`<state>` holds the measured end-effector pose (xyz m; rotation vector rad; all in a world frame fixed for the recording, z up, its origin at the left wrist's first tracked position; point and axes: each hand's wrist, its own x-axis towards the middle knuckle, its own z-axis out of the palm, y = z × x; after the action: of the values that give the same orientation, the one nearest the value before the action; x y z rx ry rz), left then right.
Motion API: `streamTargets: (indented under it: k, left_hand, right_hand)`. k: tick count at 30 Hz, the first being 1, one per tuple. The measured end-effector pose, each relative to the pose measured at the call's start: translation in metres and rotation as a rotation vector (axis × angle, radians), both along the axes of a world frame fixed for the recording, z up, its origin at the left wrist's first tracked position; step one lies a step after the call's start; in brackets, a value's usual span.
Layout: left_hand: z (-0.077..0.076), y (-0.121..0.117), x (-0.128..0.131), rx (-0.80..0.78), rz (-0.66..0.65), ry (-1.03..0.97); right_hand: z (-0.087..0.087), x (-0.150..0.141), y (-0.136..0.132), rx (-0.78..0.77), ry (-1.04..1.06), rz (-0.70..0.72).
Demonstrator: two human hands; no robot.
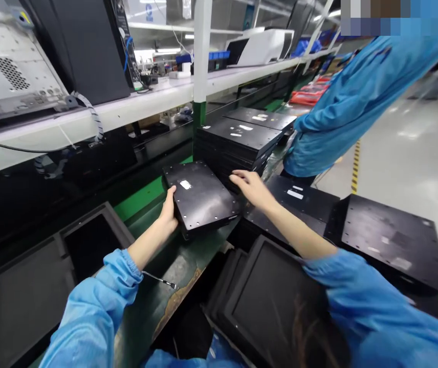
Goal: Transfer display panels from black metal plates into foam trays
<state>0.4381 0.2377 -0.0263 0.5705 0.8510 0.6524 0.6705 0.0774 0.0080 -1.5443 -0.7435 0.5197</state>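
My left hand (168,213) grips the near left edge of a flat black metal box (205,197), its thumb on the edge and the fingers hidden underneath. The box has small holes along its rim and a white label (185,184) on top. It lies tilted on a green bench (180,268). Past the box's right edge is my right hand (253,188), with bent fingers somewhat apart and nothing visible in them. Close behind that hand rises a stack of similar black boxes (242,134).
Black framed panels (276,291) stand below me at the bench edge. More lie at the left (27,286). A black box (395,240) sits at the right. Above the bench runs a white shelf (153,99) with equipment. A person in a blue sleeve (357,102) stands at the right.
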Motion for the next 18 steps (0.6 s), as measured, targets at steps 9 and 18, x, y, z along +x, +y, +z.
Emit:
streamTargets:
  k: [9, 18]
  left_hand:
    - [0.005, -0.018, 0.005, 0.062, -0.017, 0.046]
    - [0.001, -0.030, 0.026, 0.102, 0.017, -0.008]
  right_hand:
    - [-0.082, -0.049, -0.075, -0.060, -1.252, 0.214]
    - [-0.088, 0.019, -0.042, 0.037, -1.516, 0.218]
